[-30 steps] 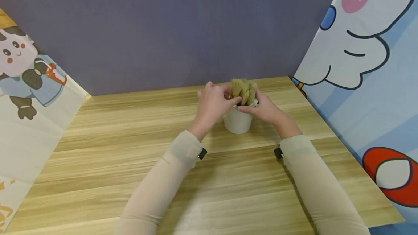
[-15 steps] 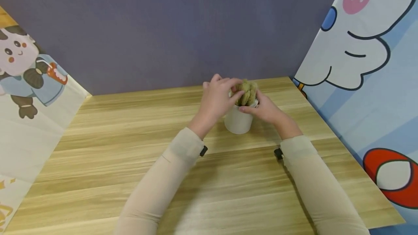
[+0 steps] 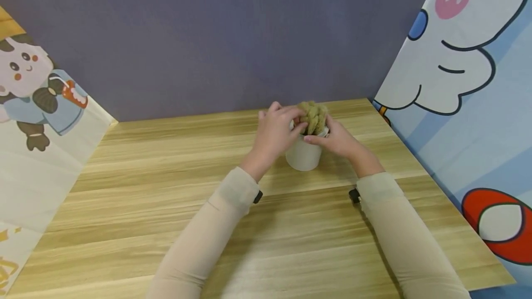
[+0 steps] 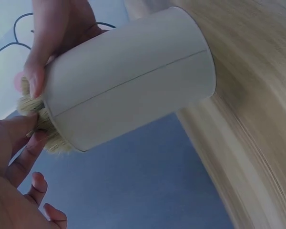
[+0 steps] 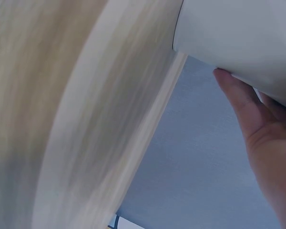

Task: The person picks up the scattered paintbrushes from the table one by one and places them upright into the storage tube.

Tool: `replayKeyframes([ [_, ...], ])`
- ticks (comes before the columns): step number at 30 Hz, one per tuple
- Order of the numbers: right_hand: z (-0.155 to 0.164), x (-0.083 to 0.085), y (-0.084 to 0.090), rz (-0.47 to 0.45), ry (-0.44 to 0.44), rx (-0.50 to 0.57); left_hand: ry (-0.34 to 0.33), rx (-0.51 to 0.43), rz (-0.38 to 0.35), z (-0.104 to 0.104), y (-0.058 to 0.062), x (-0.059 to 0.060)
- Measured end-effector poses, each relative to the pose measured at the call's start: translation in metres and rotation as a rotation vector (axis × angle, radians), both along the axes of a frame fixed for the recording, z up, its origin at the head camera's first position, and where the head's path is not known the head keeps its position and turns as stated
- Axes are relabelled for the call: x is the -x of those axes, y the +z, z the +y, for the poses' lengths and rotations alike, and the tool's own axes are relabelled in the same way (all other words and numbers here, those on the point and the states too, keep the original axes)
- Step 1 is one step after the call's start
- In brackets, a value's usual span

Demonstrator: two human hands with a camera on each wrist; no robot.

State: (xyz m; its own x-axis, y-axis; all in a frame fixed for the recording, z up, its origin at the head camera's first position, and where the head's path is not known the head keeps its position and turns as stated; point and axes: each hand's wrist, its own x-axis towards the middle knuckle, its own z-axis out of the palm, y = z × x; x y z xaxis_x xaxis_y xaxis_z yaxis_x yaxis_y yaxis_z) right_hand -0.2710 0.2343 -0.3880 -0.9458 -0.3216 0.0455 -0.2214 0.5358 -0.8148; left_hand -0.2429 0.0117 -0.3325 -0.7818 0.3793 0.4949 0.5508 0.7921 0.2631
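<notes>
A white cylindrical cup [image 3: 303, 155] stands upright towards the back of the table, right of centre. A fuzzy, olive-tan bundle of cord-like strands [image 3: 313, 116] fills its mouth and rises above the rim. At the cup's left side my left hand [image 3: 272, 133] pinches the bundle between thumb and fingers; the left wrist view shows the fingertips on the strands [image 4: 47, 131] just outside the rim. My right hand [image 3: 338, 138] grips the cup near its rim, thumb in front and fingers round the right side. In the right wrist view those fingers press the cup's wall [image 5: 243, 33].
The wood-grain table [image 3: 166, 188] extends widely to the left and in front of the cup. A dark grey-purple wall [image 3: 232, 36] closes off the back. Cartoon-printed panels stand at the left [image 3: 54, 100] and right [image 3: 461, 73].
My left hand lifted slightly with its fingers reaching over the bundle, then came down again to pinch its left side. The right hand and the cup have stayed in place.
</notes>
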Motion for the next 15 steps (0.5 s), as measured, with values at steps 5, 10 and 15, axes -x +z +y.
replayKeyframes([
  [5,0.002,0.002,0.005,0.018,0.003,-0.025,-0.019,-0.011,0.023,-0.007,0.01,0.003],
  [10,0.01,0.002,0.012,0.038,0.053,-0.027,-0.01,-0.052,-0.027,-0.03,0.019,0.01],
  [15,0.028,-0.005,0.02,0.064,0.063,0.023,0.055,-0.074,-0.075,-0.075,0.018,0.02],
])
